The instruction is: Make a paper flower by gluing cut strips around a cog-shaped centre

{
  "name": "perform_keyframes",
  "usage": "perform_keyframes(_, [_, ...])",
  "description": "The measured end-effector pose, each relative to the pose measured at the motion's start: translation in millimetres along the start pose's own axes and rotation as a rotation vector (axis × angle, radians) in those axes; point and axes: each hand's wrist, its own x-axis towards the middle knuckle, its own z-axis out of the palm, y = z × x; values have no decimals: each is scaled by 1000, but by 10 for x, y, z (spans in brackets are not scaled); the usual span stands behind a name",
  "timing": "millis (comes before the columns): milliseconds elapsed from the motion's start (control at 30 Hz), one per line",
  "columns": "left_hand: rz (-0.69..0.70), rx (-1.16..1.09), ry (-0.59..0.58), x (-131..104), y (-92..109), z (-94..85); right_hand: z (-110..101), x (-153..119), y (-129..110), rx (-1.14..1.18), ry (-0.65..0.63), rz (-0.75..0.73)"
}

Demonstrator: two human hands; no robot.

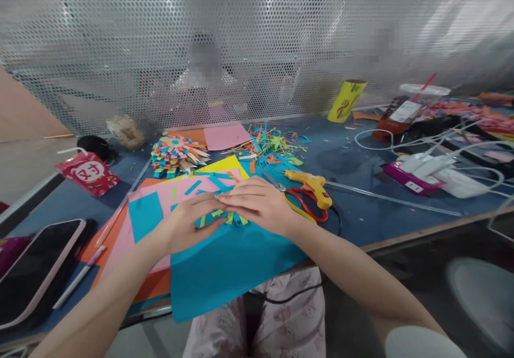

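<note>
A fringed paper piece (234,219) with green and blue strips lies on the blue sheet (233,269), largely hidden under my two hands. My left hand (195,219) rests on its left side, fingers stretched to the right and thumb apart below them. From the other side my right hand (259,202) lies flat over the top, its fingertips meeting those of the left. Loose blue strips (193,187) lie just beyond on the pink paper (165,200). Red-handled scissors (309,203) and a yellow glue gun (311,182) lie right of my right hand.
A multicoloured fringed paper flower (176,154) stands behind, beside a heap of paper scraps (269,146). Left are a red packet (89,171) and a phone (40,267). Right are a glue stick (395,199), a power strip (417,178) with cables, a drink cup (401,112) and a yellow roll (346,101).
</note>
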Motion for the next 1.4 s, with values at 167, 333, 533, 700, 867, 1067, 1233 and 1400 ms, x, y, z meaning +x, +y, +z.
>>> perform_keyframes(167, [-16,-14,4,9,18,35,3,-13,22,-88,118,-60])
perform_keyframes(333, [-24,-67,-14,13,36,53,35,-2,9,-110,210,-56])
perform_keyframes(533, [-77,-126,-14,-3,8,40,-9,28,-25,33,253,204])
perform_keyframes(700, [-72,-110,89,1,3,3,-39,29,59,163,321,483])
perform_keyframes(867, [7,5,260,3,-17,1,-25,20,156,399,311,727])
perform_keyframes(1067, [114,106,307,3,-56,23,-18,21,45,433,-6,447])
perform_keyframes(1233, [52,3,272,7,-43,39,1,-26,19,87,-3,117])
perform_keyframes(1400, [-53,-188,140,-4,-23,70,50,-65,37,-129,199,38])
